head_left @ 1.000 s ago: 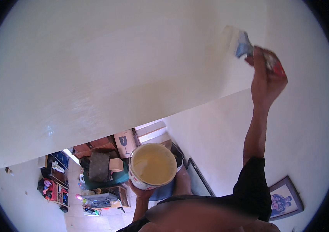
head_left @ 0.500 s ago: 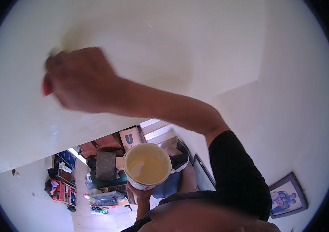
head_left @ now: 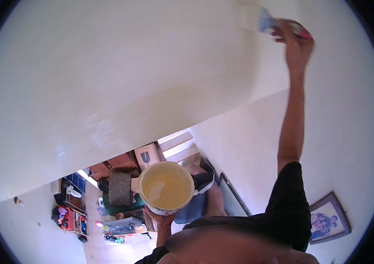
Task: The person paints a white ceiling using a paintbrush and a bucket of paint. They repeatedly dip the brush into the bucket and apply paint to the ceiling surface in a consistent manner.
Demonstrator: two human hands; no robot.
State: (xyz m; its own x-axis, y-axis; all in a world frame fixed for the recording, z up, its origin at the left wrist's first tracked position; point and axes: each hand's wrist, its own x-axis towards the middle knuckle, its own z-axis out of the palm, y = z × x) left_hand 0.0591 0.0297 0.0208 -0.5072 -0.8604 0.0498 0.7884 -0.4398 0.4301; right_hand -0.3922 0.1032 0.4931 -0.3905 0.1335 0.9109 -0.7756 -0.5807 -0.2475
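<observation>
My right hand [head_left: 296,37] is raised at the upper right, fingers closed round the handle of a paintbrush [head_left: 266,21]. The brush has a blue-grey band, pale bristles and a reddish handle end; its bristles meet the whitish wall [head_left: 152,79], and motion blurs them a little. Low in the middle, my left hand [head_left: 160,216] grips a round tub [head_left: 166,209] from beneath and in front. Pale yellowish paint [head_left: 167,189] lies inside the tub, which is held nearly upright. Part of the left hand is hidden under the tub.
Far below lie a cardboard box [head_left: 146,156], brown furniture [head_left: 112,163], a grey-brown block-shaped item [head_left: 119,188] and a cluttered low table [head_left: 123,226]. A red rack of things [head_left: 70,218] stands at the left. A framed picture [head_left: 327,220] hangs on the right wall.
My right hand has swept with the paintbrush from the upper left across to the upper right, and the arm is now stretched upward. The tub in my left hand has hardly moved.
</observation>
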